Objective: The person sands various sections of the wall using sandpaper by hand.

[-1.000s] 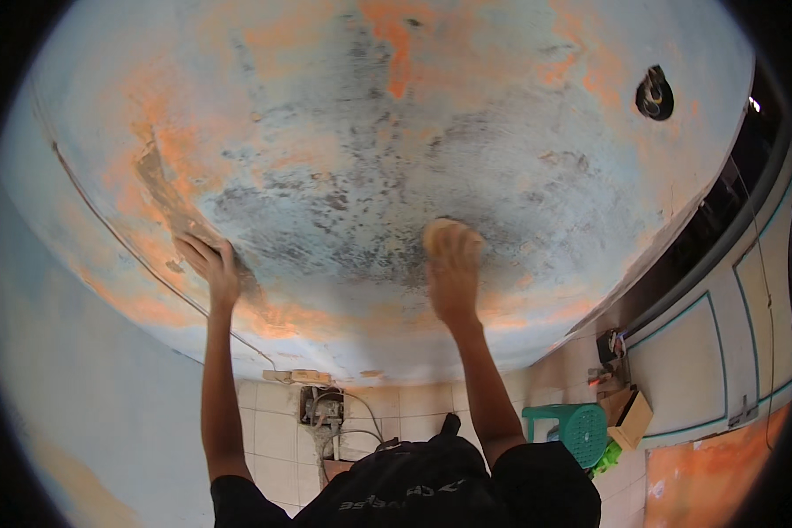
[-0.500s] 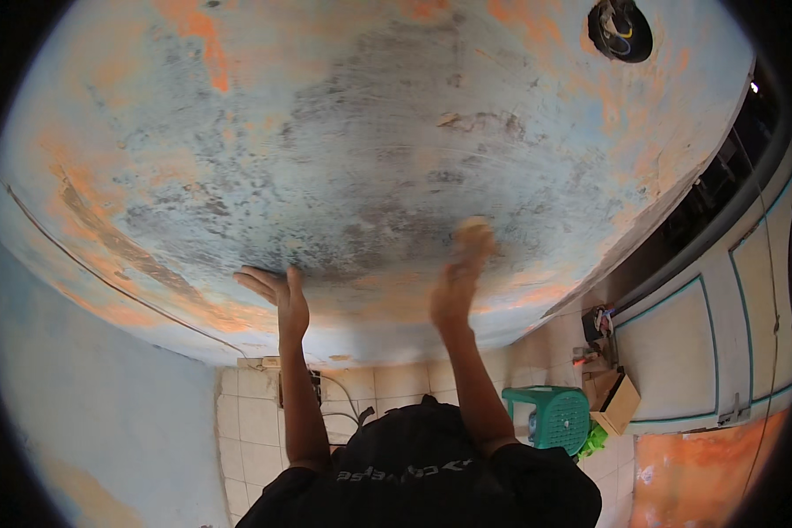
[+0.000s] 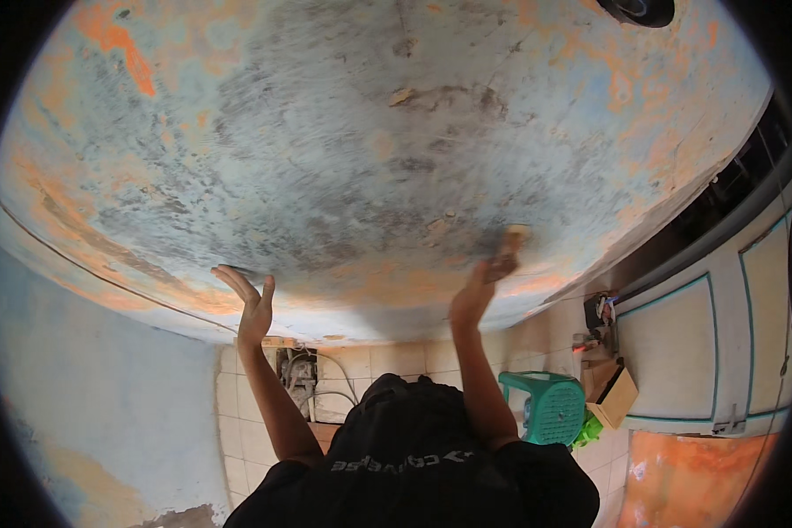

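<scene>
A wall (image 3: 343, 185) with worn pale blue, grey and orange paint and dark patches stands before me. My left hand (image 3: 253, 308) rests against its lower part, fingers spread and straight. Farther right, my right hand (image 3: 477, 295) is raised at the wall, its fingers closed around a small pale tan piece (image 3: 517, 231). Motion blurs that piece and the fingertips, so its kind does not show. Dark smudges and scraped orange paint lie around both hands.
A round hole (image 3: 640, 9) is in the wall at upper right. A thin cable (image 3: 106, 268) runs along the left corner. On the tiled floor are a green plastic stool (image 3: 554, 412), a cardboard box (image 3: 614, 398) and a grey boxy thing with hoses (image 3: 297, 374). Pale doors (image 3: 669, 348) stand at right.
My right hand has moved to the right along the wall with the tan piece. My left hand appears a little farther left and stays open. The view has shifted slightly.
</scene>
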